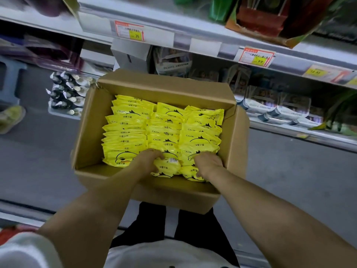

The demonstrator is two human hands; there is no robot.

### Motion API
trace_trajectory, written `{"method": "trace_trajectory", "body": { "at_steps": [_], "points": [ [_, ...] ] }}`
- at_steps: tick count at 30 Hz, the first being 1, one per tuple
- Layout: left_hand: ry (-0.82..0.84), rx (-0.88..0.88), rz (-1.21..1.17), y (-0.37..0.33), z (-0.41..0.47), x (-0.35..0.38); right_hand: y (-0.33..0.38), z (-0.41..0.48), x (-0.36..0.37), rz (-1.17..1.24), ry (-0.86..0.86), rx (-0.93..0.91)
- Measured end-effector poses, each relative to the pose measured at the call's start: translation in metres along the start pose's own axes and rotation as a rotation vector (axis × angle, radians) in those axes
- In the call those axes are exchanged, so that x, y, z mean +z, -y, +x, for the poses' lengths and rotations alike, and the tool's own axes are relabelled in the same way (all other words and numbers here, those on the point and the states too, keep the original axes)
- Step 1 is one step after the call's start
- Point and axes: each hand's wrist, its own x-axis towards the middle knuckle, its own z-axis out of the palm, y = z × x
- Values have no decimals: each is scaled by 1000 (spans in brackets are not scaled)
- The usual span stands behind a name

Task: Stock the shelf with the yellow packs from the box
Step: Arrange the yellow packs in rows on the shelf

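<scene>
Both my hands, left (148, 161) and right (207, 163), grip yellow packs (166, 167) at the box's (234, 140) near edge, fingers curled closed.

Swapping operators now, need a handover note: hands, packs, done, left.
Left hand: down in the open brown cardboard box, fingers curled on the nearest yellow plastic packs.
Right hand: same, on the near-right packs.
Neither has lifted a pack clear of the box.
Packs: three rows, box looks nearly full.
Shelf: none of the yellow packs visible on it.
Done: box opened.
Left: lift packs out and stock the shelf, essentially the whole box.
</scene>
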Motion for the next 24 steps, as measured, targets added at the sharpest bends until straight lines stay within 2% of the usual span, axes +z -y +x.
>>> {"method": "trace_trajectory", "body": {
  "at_steps": [4,9,13,16,18,22,24],
  "points": [
    [-36,15,-7,-2,-3,-4,-4,-2,-3,164,-30,16],
    [-116,75,-63,-3,-8,-51,-21,-10,-24,491,-40,-78],
    [-135,2,-181,5,-6,-92,-36,-10,-49,771,-170,-73],
    [-204,-101,-184,10,4,-99,-39,2,-54,770,-321,68],
    [-204,-157,-124,6,9,-95,-33,6,-50,780,-288,113],
    [-174,-183,-61,-8,17,-77,-18,7,-41,589,-210,110],
    [-193,-196,91,-14,23,-69,-15,11,-40,539,-220,136]
  ]
}}
